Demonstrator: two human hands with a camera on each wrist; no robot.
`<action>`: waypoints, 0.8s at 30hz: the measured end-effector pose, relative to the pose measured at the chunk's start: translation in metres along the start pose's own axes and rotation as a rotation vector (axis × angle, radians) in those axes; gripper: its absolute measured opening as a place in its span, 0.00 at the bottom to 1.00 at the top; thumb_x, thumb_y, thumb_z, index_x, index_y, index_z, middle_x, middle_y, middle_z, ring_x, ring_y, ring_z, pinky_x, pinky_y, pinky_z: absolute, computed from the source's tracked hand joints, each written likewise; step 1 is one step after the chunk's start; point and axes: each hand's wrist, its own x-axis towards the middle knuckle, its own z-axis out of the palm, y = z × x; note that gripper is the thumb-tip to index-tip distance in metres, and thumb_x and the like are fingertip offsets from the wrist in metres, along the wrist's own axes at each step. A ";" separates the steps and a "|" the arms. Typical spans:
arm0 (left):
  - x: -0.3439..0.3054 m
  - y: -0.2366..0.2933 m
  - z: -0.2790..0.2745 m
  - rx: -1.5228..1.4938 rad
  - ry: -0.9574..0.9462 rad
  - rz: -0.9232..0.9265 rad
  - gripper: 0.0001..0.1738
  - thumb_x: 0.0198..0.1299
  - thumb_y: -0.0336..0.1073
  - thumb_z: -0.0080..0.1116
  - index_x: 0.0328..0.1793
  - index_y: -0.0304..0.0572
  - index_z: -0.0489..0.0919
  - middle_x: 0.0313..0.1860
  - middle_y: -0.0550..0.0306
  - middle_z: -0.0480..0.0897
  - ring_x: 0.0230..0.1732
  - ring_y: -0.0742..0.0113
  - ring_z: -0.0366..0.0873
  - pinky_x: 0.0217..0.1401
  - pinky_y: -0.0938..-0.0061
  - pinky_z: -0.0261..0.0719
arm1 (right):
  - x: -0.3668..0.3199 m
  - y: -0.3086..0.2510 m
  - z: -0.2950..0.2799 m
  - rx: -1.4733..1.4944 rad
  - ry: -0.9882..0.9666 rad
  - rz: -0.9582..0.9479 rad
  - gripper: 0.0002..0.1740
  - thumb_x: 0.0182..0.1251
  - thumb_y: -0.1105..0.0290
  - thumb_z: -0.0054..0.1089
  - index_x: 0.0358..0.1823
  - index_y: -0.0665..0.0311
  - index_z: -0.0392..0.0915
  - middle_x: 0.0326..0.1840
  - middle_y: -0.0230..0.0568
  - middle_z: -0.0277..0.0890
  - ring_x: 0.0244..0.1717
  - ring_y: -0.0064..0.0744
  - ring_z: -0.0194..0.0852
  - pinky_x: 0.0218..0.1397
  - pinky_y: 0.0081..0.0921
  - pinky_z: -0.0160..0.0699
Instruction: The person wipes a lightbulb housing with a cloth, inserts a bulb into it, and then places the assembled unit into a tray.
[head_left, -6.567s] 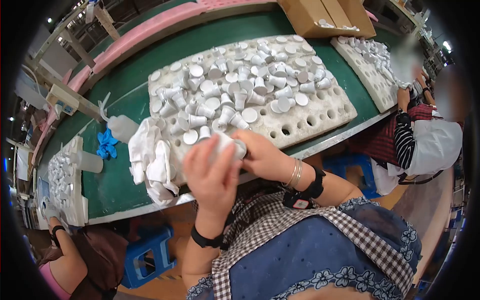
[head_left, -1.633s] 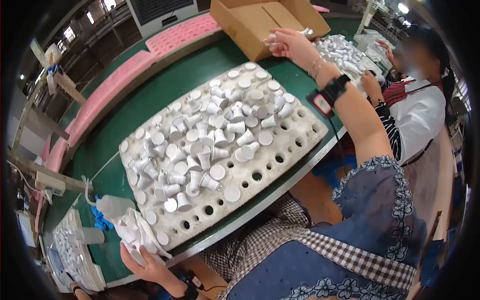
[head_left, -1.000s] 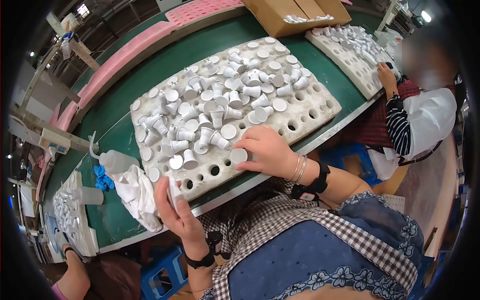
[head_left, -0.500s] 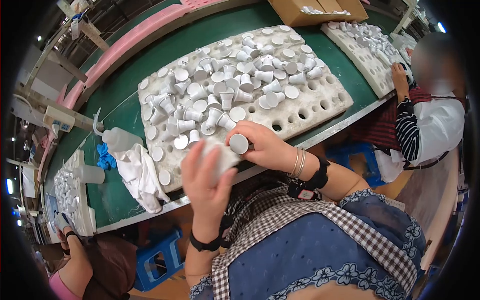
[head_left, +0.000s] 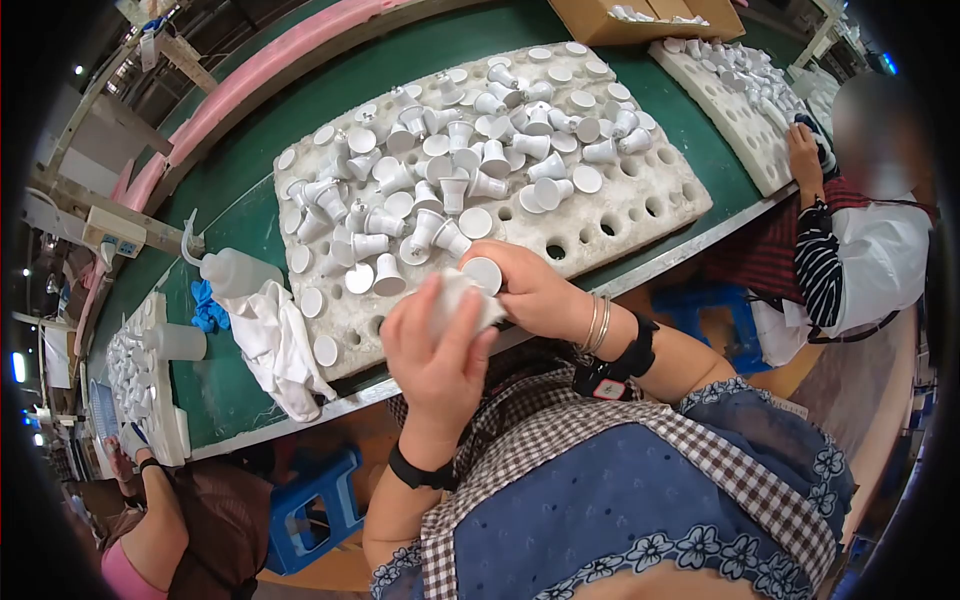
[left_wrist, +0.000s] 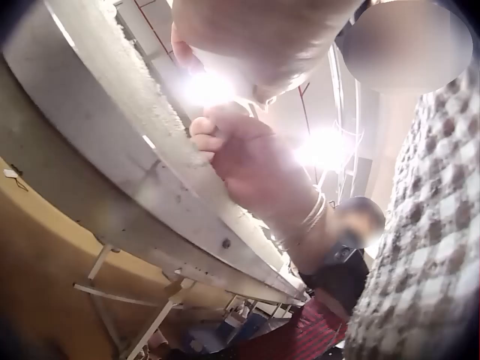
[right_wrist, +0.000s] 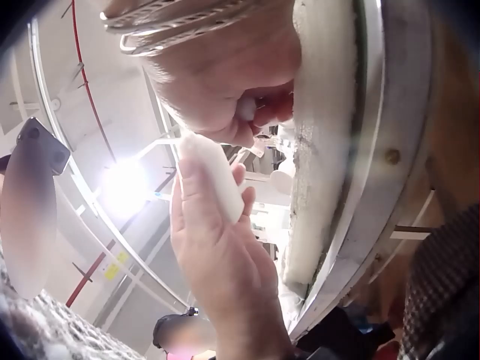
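In the head view my left hand (head_left: 440, 355) grips a white sponge-like block (head_left: 455, 300), whose flat slab shape also shows in the right wrist view (right_wrist: 214, 176). Pinched in my right hand (head_left: 535, 295) is a white bell-shaped lamp housing (head_left: 482, 275), its round flat face turned up toward the head camera. The block lies right at the edge of that face. Both hands are over the near edge of a pale foam board (head_left: 630, 245) with holes. Many similar lamp housings (head_left: 453, 193) lie heaped or stand on it. My right fingers hide most of the held housing's body.
White cloth gloves (head_left: 270, 345), a squeeze bottle (head_left: 240, 273) and a blue glove (head_left: 208, 306) lie left of the board. A cardboard box (head_left: 640, 20) stands at the back right. People work at boards on both sides; a blue stool (head_left: 315, 510) stands below.
My right hand was out at the cardboard box, then came back and took a housing from the board's near side. My left hand has brought the white block up to the housing's face.
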 end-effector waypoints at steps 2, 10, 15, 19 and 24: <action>0.006 0.007 0.004 -0.054 -0.055 0.048 0.16 0.60 0.39 0.64 0.53 0.45 0.85 0.60 0.45 0.77 0.55 0.46 0.74 0.58 0.58 0.71 | -0.002 0.002 0.001 -0.038 0.021 -0.172 0.14 0.53 0.75 0.59 0.43 0.66 0.74 0.41 0.49 0.75 0.43 0.53 0.73 0.46 0.39 0.73; 0.019 -0.016 0.002 -0.035 0.071 -0.040 0.17 0.55 0.35 0.66 0.53 0.49 0.85 0.61 0.48 0.76 0.55 0.47 0.73 0.59 0.57 0.70 | -0.001 0.007 0.000 -0.116 -0.024 -0.112 0.15 0.52 0.76 0.58 0.44 0.67 0.73 0.39 0.51 0.75 0.42 0.55 0.72 0.47 0.41 0.72; 0.021 -0.013 0.002 -0.027 -0.089 0.052 0.18 0.54 0.33 0.67 0.53 0.49 0.85 0.61 0.48 0.77 0.56 0.47 0.73 0.59 0.57 0.69 | -0.003 -0.002 0.003 0.078 0.031 -0.107 0.12 0.55 0.74 0.60 0.42 0.65 0.73 0.39 0.49 0.74 0.44 0.54 0.73 0.49 0.39 0.73; 0.017 -0.031 -0.001 0.007 0.034 -0.152 0.15 0.58 0.32 0.63 0.53 0.44 0.85 0.61 0.44 0.77 0.56 0.46 0.73 0.60 0.57 0.70 | -0.001 -0.002 -0.004 -0.109 -0.049 -0.057 0.13 0.55 0.74 0.60 0.43 0.67 0.73 0.42 0.49 0.75 0.46 0.54 0.73 0.50 0.40 0.73; 0.011 -0.005 0.000 -0.006 -0.040 0.043 0.19 0.53 0.37 0.68 0.53 0.48 0.85 0.62 0.45 0.76 0.55 0.47 0.73 0.59 0.58 0.70 | -0.006 0.008 0.005 -0.086 0.072 -0.165 0.13 0.55 0.74 0.61 0.43 0.66 0.74 0.41 0.47 0.74 0.44 0.50 0.72 0.50 0.38 0.73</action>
